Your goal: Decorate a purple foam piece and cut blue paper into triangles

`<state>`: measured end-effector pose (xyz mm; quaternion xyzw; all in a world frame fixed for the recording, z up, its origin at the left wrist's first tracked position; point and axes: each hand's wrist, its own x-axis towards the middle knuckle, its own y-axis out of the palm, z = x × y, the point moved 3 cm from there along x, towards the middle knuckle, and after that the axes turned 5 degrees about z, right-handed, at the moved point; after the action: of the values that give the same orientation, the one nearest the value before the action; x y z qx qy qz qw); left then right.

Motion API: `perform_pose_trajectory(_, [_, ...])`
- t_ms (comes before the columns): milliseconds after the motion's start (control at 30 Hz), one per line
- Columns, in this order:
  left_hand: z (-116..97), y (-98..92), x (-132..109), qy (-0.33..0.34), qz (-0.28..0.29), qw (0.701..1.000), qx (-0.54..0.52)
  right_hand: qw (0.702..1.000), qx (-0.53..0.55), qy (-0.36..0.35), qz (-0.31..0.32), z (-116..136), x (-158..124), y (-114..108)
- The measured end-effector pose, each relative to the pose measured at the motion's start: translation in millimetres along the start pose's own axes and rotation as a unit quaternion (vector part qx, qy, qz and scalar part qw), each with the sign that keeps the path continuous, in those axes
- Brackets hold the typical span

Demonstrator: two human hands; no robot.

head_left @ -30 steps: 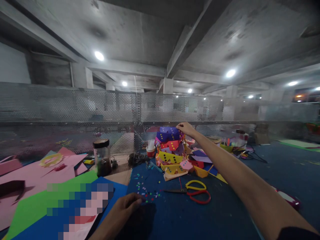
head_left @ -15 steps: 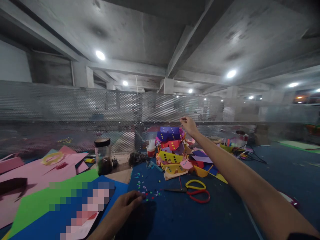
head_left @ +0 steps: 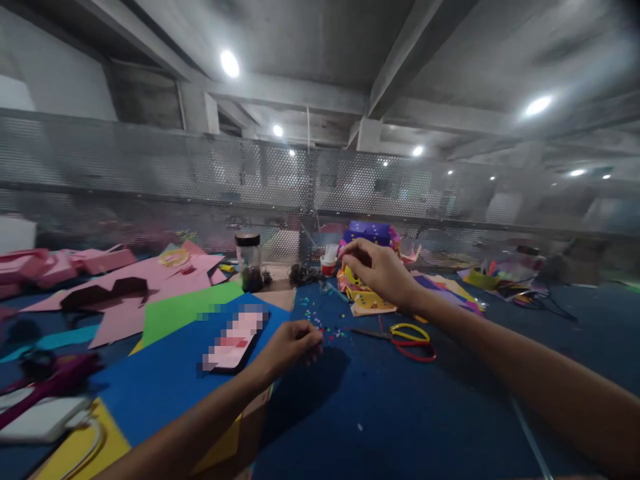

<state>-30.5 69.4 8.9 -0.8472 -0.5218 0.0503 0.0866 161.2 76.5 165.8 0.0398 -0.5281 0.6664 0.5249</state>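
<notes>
My right hand [head_left: 381, 270] is in the air in front of a pile of folded paper pieces [head_left: 371, 233], purple on top and yellow below. Its fingers are loosely bent, with a gap at the thumb and nothing visible between them. My left hand [head_left: 293, 341] hovers low over the blue table, fingertips drawn together beside scattered tiny coloured paper bits [head_left: 336, 331]. Whatever its fingers might hold is hidden. Scissors [head_left: 407, 340] with one yellow and one red handle lie just right of the bits.
A phone [head_left: 240, 340] rests on blue paper [head_left: 160, 380] at left, near green and pink sheets. Behind stand a dark-lidded jar [head_left: 249, 263] and a cup [head_left: 329, 260]. A perforated metal screen [head_left: 250, 173] closes the back. A yellow container [head_left: 483, 277] sits at right.
The view has turned left and down. My right hand has come down and back from above the pile to in front of it. My left hand stays near the paper bits, seemingly slightly raised.
</notes>
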Motion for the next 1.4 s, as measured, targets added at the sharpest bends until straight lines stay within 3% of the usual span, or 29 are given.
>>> perform_pose_trajectory(133, [-8.4, 6.8, -7.2, 0.022, 0.013, 0.999, 0.032, 0.994, -0.018, -0.003, 0.107, 10.1, -29.1, 28.1])
perform_pose_trajectory(333, [-29.5, 7.0, -47.0, 0.066, 0.003, 0.991, 0.119, 0.983, -0.03, -0.004, 0.18, 16.8, -55.9, 42.4])
perform_pose_trajectory(400, [-31.2, -7.4, -66.5, 0.068, -0.049, 0.977, 0.194, 0.98, -0.027, 0.002, 0.197, 18.1, -61.9, 43.2])
perform_pose_trajectory(500, [-22.3, -43.5, -96.4, 0.058, -0.133, 0.95, 0.275, 0.977, -0.025, 0.001, 0.211, 17.3, -67.2, 44.8])
perform_pose_trajectory(633, [6.6, -97.5, -131.2, 0.022, -0.272, 0.882, 0.385, 0.975, -0.023, -0.003, 0.22, 13.8, -66.7, 52.3])
perform_pose_trajectory(733, [29.3, -114.6, -145.4, -0.021, -0.284, 0.827, 0.484, 0.971, -0.022, -0.002, 0.24, 15.7, -63.8, 63.9])
perform_pose_trajectory(900, [46.5, -109.2, -148.5, -0.103, -0.236, 0.777, 0.575, 0.952, -0.036, -0.018, 0.304, 32.6, -64.8, 92.9])
perform_pose_trajectory(1167, [52.6, -107.0, -127.9, -0.132, -0.221, 0.731, 0.632, 0.927, -0.043, -0.129, 0.35, 76.0, -74.2, 146.0])
perform_pose_trajectory(1300, [44.6, -103.2, -117.5, -0.136, -0.219, 0.721, 0.644, 0.91, -0.114, -0.213, 0.336, 94.2, -76.9, 176.8])
perform_pose_trajectory(1400, [38.7, -102.0, -110.5, -0.139, -0.222, 0.719, 0.644, 0.902, -0.149, -0.281, 0.293, 104.0, -80.2, 197.2])
